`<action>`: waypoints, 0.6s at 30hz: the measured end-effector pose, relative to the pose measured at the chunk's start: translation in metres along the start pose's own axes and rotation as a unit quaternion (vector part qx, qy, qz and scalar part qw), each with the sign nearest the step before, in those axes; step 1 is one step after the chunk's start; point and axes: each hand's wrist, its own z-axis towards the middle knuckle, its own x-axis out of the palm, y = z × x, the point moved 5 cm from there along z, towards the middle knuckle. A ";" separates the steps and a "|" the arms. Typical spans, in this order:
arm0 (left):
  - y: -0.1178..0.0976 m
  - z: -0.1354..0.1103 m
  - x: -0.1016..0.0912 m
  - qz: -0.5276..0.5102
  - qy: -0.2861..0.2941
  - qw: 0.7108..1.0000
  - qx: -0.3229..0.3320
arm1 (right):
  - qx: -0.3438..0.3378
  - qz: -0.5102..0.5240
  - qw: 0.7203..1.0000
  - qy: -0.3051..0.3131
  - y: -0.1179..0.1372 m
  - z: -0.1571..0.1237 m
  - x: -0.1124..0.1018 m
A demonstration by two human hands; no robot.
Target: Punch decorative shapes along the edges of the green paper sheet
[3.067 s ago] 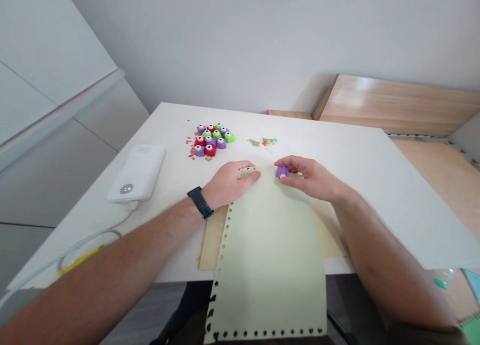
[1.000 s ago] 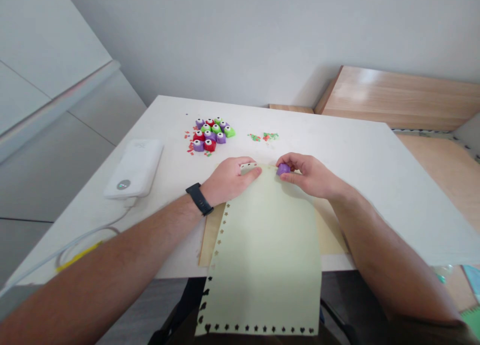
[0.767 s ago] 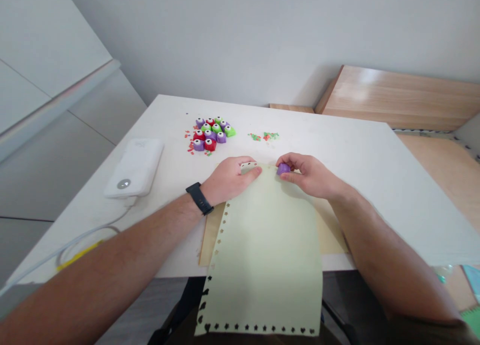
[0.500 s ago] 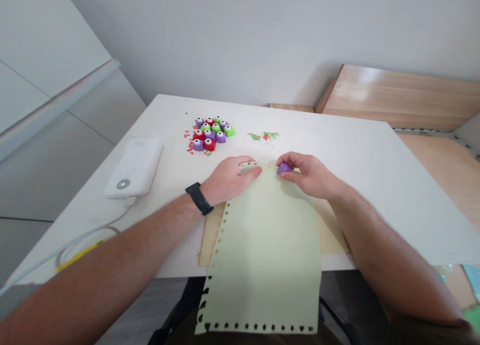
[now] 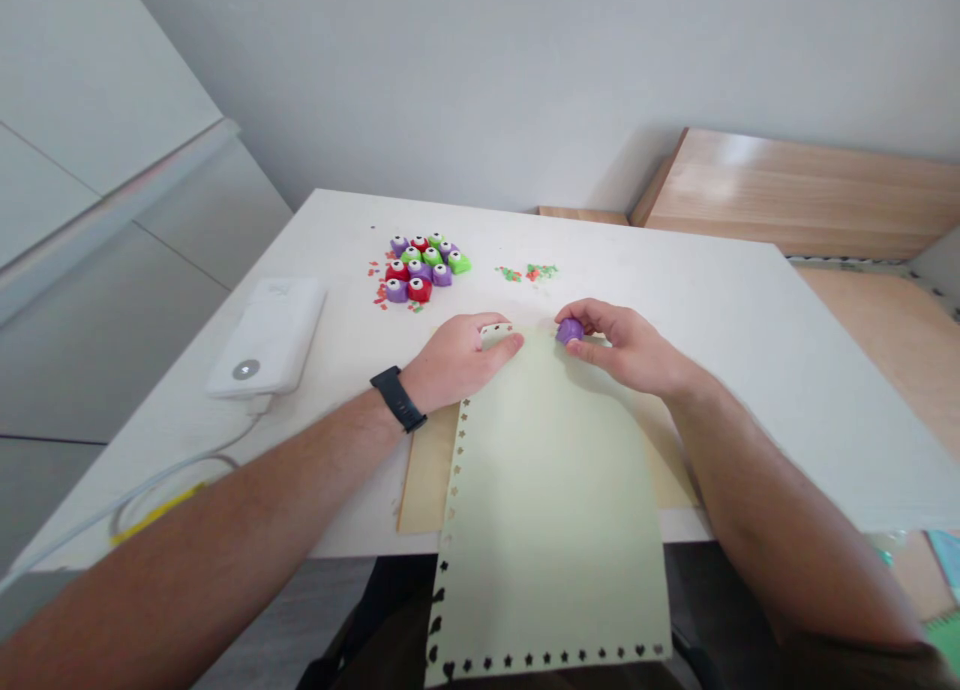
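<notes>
While the right hand (image 5: 631,348) pinches a purple craft punch (image 5: 570,331) between thumb and curled fingers, the left hand (image 5: 454,362) rests nearby on the far edge of the pale yellow paper sheet (image 5: 555,510), whose long axis runs far to near. Whether the left hand grips, I cannot tell.

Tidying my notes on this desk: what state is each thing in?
left hand: resting on the sheet's top edge, grip unclear
right hand: gripping the punch
purple craft punch: held at the sheet's top edge
pale green paper sheet: punched with shapes along two edges, overhanging the table
craft punches: clustered together
paper confetti: scattered
white power bank: lying flat, cable attached
</notes>
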 end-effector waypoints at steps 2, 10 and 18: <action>0.000 0.000 0.000 0.000 -0.001 1.000 0.002 | 0.010 0.020 1.000 -0.008 -0.001 0.000 -0.003; -0.001 -0.001 -0.002 -0.017 -0.006 1.000 -0.004 | 0.024 0.063 0.997 -0.044 -0.005 -0.001 -0.016; -0.003 -0.002 -0.003 -0.027 -0.023 0.999 -0.002 | 0.041 0.035 0.998 -0.023 -0.006 0.000 -0.012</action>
